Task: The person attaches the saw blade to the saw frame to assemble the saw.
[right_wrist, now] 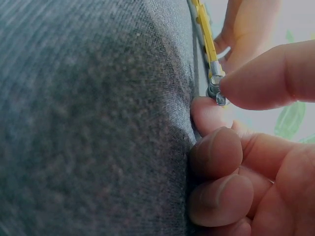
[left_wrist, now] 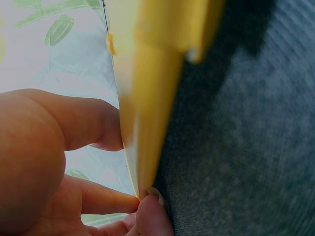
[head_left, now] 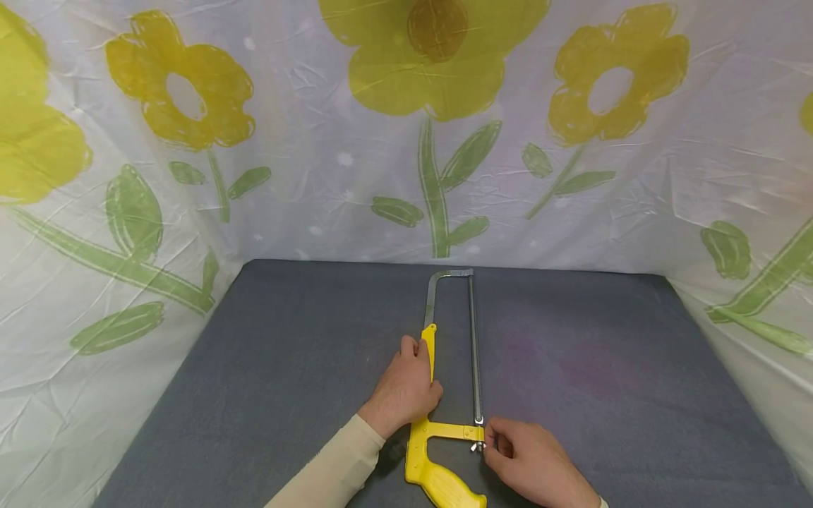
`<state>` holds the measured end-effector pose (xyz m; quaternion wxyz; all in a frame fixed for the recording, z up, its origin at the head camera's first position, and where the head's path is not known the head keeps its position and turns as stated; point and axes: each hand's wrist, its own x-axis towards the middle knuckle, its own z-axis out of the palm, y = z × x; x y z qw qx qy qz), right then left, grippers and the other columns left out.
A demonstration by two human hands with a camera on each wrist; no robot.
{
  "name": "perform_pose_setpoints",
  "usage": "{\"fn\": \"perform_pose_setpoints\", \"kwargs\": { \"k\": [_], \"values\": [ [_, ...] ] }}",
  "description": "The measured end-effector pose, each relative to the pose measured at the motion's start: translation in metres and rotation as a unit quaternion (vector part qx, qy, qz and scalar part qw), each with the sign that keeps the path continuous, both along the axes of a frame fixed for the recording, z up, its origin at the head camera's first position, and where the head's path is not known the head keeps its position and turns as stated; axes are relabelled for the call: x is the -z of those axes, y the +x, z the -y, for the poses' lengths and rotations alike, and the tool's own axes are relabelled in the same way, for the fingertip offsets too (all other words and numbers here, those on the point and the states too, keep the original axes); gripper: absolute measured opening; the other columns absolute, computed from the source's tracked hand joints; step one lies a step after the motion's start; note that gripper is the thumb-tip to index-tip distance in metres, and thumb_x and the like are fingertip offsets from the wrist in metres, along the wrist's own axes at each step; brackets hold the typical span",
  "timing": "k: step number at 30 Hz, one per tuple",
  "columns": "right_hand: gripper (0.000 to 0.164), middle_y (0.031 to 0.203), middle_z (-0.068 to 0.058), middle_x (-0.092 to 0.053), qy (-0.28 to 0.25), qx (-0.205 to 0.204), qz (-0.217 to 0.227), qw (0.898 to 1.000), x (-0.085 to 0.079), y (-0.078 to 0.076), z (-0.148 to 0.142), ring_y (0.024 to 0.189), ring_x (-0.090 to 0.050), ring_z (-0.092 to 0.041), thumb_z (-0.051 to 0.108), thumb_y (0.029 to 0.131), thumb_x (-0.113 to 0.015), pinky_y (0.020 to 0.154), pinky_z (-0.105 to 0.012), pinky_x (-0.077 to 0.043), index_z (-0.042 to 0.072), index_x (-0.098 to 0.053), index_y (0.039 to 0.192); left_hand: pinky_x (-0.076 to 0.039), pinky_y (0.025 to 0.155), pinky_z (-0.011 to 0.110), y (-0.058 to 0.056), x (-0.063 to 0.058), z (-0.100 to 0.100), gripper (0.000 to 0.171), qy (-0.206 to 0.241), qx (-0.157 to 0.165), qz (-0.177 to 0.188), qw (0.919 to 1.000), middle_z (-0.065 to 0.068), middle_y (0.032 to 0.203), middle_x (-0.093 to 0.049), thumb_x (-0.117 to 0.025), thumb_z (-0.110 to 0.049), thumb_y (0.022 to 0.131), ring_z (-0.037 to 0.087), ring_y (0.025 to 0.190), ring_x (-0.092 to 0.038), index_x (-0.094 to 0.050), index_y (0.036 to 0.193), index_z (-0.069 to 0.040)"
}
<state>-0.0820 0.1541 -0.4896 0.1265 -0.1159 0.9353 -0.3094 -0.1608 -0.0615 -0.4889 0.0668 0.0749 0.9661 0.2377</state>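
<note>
A hacksaw (head_left: 446,485) with a yellow handle and a silver front bow lies on the dark cloth, its handle toward me. Its blade (head_left: 475,353) runs along the right side. My left hand (head_left: 406,388) grips the yellow frame, thumb on one side and fingertips at the other edge, as the left wrist view shows. At the blade's near end my right hand (head_left: 533,455) pinches the small metal wing nut (right_wrist: 216,92) between thumb and index finger. The other right fingers are curled close to the cloth.
The dark grey cloth (head_left: 286,353) covers the table. A white curtain (head_left: 305,176) with yellow flowers and green leaves hangs along the back and both sides. The far end of the saw reaches close to the table's back edge.
</note>
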Motion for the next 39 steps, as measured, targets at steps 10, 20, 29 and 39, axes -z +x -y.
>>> {"fn": "perform_pose_setpoints", "kwargs": {
  "k": [10,20,29,39],
  "values": [
    [0.018,0.056,0.015,-0.044,-0.001,0.005,0.004,1.0,0.0024,0.0,-0.0006,0.047,-0.037,-0.002,0.023,0.083,-0.071,0.047,-0.022,-0.027,0.035,-0.058,0.078,-0.045,0.06,0.023,0.0005,-0.0004,0.0001,0.08,-0.005,0.003,-0.006,1.0,0.012,0.13,-0.041,-0.069,-0.022,0.09,0.015,0.08,-0.047,-0.031,0.156,0.003],
    [0.019,0.056,0.016,-0.044,0.011,0.009,-0.011,1.0,0.002,0.0001,-0.0004,0.047,-0.038,-0.001,0.024,0.082,-0.071,0.047,-0.022,-0.028,0.036,-0.058,0.077,-0.046,0.061,0.024,0.0001,0.0007,0.0001,0.08,-0.004,0.001,-0.006,1.0,0.012,0.13,-0.041,-0.069,-0.023,0.09,0.015,0.082,-0.047,-0.032,0.156,0.003],
    [0.023,0.057,0.016,-0.045,0.025,0.018,-0.005,1.0,0.0019,0.0004,0.0013,0.049,-0.039,-0.002,0.031,0.084,-0.073,0.049,-0.022,-0.03,0.032,-0.053,0.073,-0.045,0.06,0.023,0.0,0.002,0.0,0.079,-0.005,0.001,-0.009,0.9999,0.013,0.129,-0.041,-0.069,-0.022,0.09,0.014,0.08,-0.047,-0.032,0.156,0.003],
    [0.03,0.058,0.013,-0.047,0.002,0.012,0.04,0.999,0.0001,-0.0007,0.0009,0.048,-0.039,-0.005,0.051,0.087,-0.071,0.048,-0.024,-0.03,0.03,-0.057,0.071,-0.047,0.062,0.024,-0.0005,0.002,-0.0002,0.079,-0.003,0.0,-0.011,0.9999,0.012,0.13,-0.041,-0.069,-0.023,0.09,0.015,0.081,-0.048,-0.032,0.156,0.003]
  ]
}}
